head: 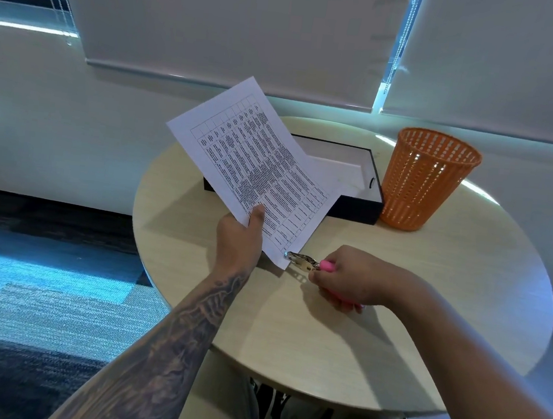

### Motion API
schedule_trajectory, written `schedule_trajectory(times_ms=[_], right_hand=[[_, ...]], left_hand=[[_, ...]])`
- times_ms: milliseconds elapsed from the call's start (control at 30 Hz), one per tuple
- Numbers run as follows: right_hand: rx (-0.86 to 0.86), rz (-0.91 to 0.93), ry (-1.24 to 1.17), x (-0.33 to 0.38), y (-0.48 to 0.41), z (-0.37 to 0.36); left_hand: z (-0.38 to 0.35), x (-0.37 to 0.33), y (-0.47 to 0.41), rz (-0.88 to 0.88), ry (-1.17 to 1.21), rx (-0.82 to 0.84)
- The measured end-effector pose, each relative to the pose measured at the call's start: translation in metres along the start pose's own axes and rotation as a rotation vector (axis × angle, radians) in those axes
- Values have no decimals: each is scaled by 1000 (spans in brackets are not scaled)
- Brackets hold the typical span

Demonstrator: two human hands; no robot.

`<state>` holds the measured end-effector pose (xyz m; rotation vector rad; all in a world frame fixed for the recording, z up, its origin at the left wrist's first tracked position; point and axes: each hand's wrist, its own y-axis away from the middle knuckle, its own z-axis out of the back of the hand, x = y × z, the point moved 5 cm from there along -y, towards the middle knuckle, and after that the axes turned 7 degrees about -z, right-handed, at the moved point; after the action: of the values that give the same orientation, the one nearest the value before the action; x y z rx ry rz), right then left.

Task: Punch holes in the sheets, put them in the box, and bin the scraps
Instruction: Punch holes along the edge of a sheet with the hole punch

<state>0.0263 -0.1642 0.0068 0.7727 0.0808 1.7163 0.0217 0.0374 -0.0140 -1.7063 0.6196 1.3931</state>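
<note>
Presently a printed sheet [253,158] is being held above the tabletop [322,335] by the left hand [239,239], pinched at its near edge with the thumb lying on the printed face. Its long axis is being held slanted, running up and away to the left, so that its lowest corner is being offered rightward to the hole punch [302,261]. That punch is being gripped by the right hand [346,279], the nearer hand to that corner, with fingers curled round the pink handles and the shiny metal head set over the paper's corner. Whether it is being squeezed cannot be told. The paper is thin, flat and matt, with a dense printed table. Behind it a shallow black box [354,209] with a white inside is lying open. Just beside the box, on its right, an orange perforated bin [422,184] is standing upright.
</note>
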Motion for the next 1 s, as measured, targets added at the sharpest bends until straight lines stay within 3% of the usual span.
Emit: schedule_trajectory(times_ms=[567,1000], right_hand=[[5,-27,199,10,-2,2],[13,-48,216,11,-3,3]], left_hand=[[-5,2,0,48,-75,37],[-5,4,-1,50,-112,50]])
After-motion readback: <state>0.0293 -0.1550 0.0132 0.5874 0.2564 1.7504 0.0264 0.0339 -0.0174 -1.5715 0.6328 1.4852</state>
